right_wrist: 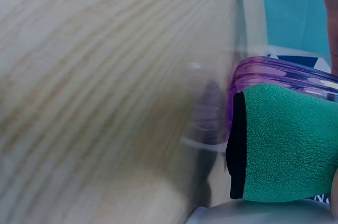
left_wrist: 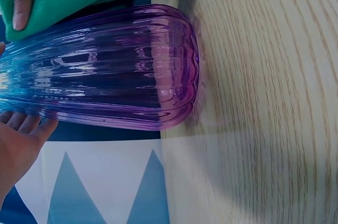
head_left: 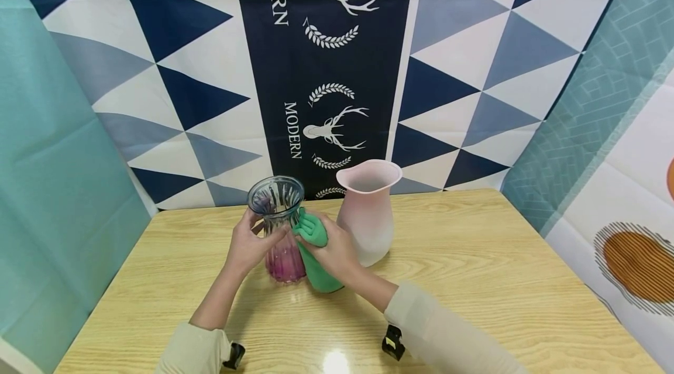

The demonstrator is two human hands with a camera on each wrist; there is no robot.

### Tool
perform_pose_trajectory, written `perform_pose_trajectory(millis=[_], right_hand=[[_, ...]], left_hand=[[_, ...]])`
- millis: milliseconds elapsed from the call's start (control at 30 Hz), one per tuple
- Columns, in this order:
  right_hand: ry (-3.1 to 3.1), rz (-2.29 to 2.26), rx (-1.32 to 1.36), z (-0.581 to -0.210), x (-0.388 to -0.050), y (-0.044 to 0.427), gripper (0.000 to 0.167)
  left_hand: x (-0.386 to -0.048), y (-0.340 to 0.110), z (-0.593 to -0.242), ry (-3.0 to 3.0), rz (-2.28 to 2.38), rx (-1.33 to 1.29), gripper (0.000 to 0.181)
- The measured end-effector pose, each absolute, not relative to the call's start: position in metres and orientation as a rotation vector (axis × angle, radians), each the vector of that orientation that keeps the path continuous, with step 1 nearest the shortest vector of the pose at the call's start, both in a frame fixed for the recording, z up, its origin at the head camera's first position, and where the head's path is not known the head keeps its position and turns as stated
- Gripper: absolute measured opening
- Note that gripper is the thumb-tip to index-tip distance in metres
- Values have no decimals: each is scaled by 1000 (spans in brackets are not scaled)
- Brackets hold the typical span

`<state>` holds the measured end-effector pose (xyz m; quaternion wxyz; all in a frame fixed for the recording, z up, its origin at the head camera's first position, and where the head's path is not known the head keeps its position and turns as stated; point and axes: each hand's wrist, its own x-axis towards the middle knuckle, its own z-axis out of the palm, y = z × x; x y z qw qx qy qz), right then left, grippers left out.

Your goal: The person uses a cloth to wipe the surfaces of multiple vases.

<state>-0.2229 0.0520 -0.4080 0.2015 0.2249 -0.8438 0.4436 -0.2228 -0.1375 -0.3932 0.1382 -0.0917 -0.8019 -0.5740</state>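
Observation:
A ribbed glass vase (head_left: 284,254), blue-grey at the rim and purple-pink at the base, stands upright on the wooden table. The left hand (head_left: 250,242) grips its upper part from the left, thumb across the front; in the left wrist view that hand (left_wrist: 18,147) shows at the vase's (left_wrist: 116,71) side. At the vase's right, the right hand (head_left: 334,248) holds a green cloth (head_left: 318,268) against the glass near the neck. The cloth (right_wrist: 290,145) hangs down beside the purple base in the right wrist view, its dark edge near the table.
A pink-and-white vase (head_left: 371,216) with a wavy rim stands just right of and behind the right hand. The wooden table (head_left: 474,274) ends at a patterned blue-and-white backdrop (head_left: 200,99). A teal curtain (head_left: 58,157) hangs at the left.

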Motion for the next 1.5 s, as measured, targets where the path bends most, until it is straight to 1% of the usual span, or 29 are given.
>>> perform_pose_trajectory(millis=[433,600,867,1067,1500], right_hand=[[-2450,1129,561,-427,-219,56,53],[-2419,1155,558,-423,-219,56,53],[-2289,1232,587,-407,-223,52,51],[-2254,1242,600,-398,-225,50,51],[-2281,1231,623,-395,-226,49,52]], left_hand=[[-222,-137,-391,-2315,-1695,-252,70],[-220,-136,-389,-2316,-1702,-255,68],[-223,-136,-391,-2323,-1704,-268,65],[-224,-135,-392,-2308,-1699,-307,65],[-225,-135,-392,-2331,-1691,-305,64]])
